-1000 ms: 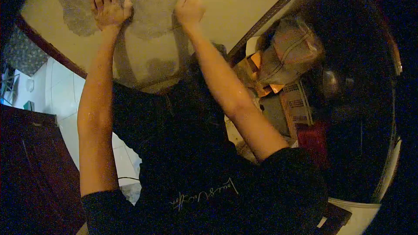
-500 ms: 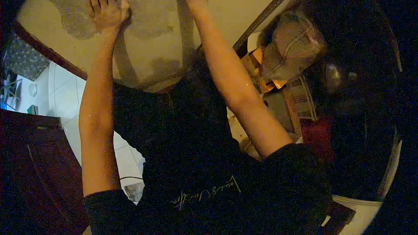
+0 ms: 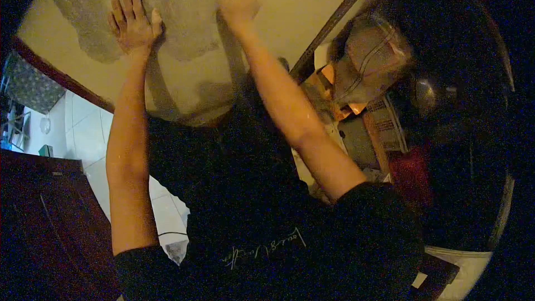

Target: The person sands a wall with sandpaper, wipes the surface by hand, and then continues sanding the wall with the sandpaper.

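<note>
A pale yellowish surface point(image 3: 184, 89) with a large grey patch point(image 3: 184, 17) fills the top of the view. My left hand point(image 3: 134, 25) lies flat on the patch's left part, fingers spread and holding nothing. Farther right, my right hand point(image 3: 239, 3) is closed over the patch near the top edge. Something small and pale shows at its fingertips, too blurred to make out. Both arms reach up across the view and cast shadows on the surface.
Right of the surface's dark edge point(image 3: 334, 19) are a greyish cap-like item point(image 3: 373, 50), a basket-like item point(image 3: 387, 125) and a red item point(image 3: 409, 173). White floor tiles point(image 3: 83, 125) and a dark red piece of furniture point(image 3: 50, 206) are at left.
My right hand has moved down and slightly left over the grey patch. My left hand appears slightly lower, as the whole view has shifted a little.
</note>
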Motion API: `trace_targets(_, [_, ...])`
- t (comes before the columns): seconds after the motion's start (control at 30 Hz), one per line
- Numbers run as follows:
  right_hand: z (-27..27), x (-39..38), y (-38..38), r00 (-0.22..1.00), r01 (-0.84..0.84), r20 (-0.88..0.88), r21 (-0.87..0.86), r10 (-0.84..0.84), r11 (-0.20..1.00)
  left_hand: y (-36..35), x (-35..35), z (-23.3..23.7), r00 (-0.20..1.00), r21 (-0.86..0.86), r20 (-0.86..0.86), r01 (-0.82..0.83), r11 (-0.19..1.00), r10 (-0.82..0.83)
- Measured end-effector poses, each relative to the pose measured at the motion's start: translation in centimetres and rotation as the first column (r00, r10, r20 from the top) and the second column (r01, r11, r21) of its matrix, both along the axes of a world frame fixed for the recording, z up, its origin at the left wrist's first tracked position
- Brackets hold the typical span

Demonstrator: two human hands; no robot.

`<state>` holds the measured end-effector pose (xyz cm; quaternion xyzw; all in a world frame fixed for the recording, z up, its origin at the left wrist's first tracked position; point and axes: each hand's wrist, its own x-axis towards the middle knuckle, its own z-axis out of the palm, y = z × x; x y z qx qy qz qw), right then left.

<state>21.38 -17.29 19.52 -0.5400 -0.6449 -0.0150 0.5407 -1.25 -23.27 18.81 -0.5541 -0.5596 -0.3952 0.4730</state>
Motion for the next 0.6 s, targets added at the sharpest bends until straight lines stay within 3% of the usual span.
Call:
trace_targets(0.03, [-0.2,-0.4,0.5,1.0,0.001,0.002,-0.008,-0.001,1.0,0.4,0.2,0.9,1.0,-0.008,0.002,0.001,1.0,-0.001])
trace_targets(0.1, [-2.1,-0.9,1.7,0.997,0.071,0.023,-0.023,-0.07,0.997,0.8,1.5,2.0,0.991,0.409,-0.103,0.116,0.905,-0.081])
trace_targets(0.13, [-3.2,-1.2,2.2,0.994,0.107,0.036,-0.029,-0.106,0.994,0.6,0.9,1.6,0.991,0.406,-0.102,0.117,0.907,-0.082])
trace_targets(0.2, [-5.7,-1.6,3.1,0.982,0.181,0.065,-0.027,-0.178,0.983,0.4,-0.7,0.3,0.998,0.061,-0.027,-0.049,0.997,0.051])
trace_targets(0.27, [-10.1,-2.2,0.1,0.941,0.048,0.332,-0.307,0.059,0.95,0.6,-0.8,0.1,1.0,0.059,-0.012,-0.012,0.998,0.012])
trace_targets(0.33, [-20.1,-0.8,0.1,0.977,-0.031,0.213,0.034,0.023,0.999,0.2,0.1,0.6,1.0,0.072,-0.011,0.019,0.997,-0.018])
trace_targets(0.37, [-18.9,-0.3,-1.0,0.978,-0.035,0.207,0.048,0.025,0.998,-0.5,0.8,0.6,1.0,0.034,-0.003,-0.005,0.999,0.005])
trace_targets(0.4, [-16.7,0.8,-2.6,0.972,-0.107,0.179,-0.233,0.15,0.967,-0.8,1.3,0.3,1.0,-0.01,0.003,-0.028,1.0,0.028])
trace_targets(0.43, [-14.3,1.1,-3.7,0.957,-0.174,0.12,-0.493,0.265,0.853,-0.8,1.3,0.3,1.0,-0.003,-0.002,-0.031,1.0,0.031])
trace_targets(0.47, [-12.5,0.4,-3.4,0.957,-0.176,0.116,-0.498,0.267,0.849,-0.5,1.0,0.1,1.0,0.005,0.008,-0.01,1.0,0.01])
trace_targets(0.53, [-9.3,-0.7,-2.1,0.998,-0.064,-0.018,-0.178,0.062,0.982,-0.3,0.7,-0.5,1.0,-0.007,0.025,0.017,1.0,-0.017])
trace_targets(0.6, [-2.4,-0.7,-2.7,0.997,-0.075,-0.019,-0.189,0.073,0.979,-0.1,0.3,-0.2,0.999,-0.006,0.049,0.024,1.0,-0.024])
